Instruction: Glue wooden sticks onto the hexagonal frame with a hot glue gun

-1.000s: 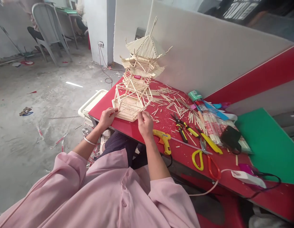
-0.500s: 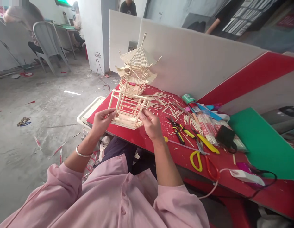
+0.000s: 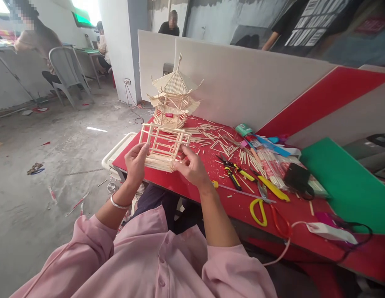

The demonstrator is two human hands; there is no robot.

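Between my two hands is a pale wooden stick frame (image 3: 163, 145), an open box-like structure with a slatted base, held over the near left edge of the red table (image 3: 186, 182). My left hand (image 3: 136, 160) pinches its left side. On its right side my right hand (image 3: 190, 165) grips near the lower corner, thumb toward me. Just behind the frame stands a pagoda model (image 3: 175, 95) made of the same sticks, with tiered roofs and a spire. Its lower part is partly hidden by the frame.
Loose sticks (image 3: 207, 132) litter the table. Right of my hand lie yellow-and-black pliers (image 3: 232, 174), scissors (image 3: 259, 211), bagged sticks (image 3: 273, 167) and a white power strip (image 3: 330, 231). A white panel (image 3: 236, 78) borders the back. Other people sit beyond.
Both hands still hold the stick frame, now tilted differently, its base nearer me. My right hand's fingers have shifted along its right side. The camera view has moved slightly.
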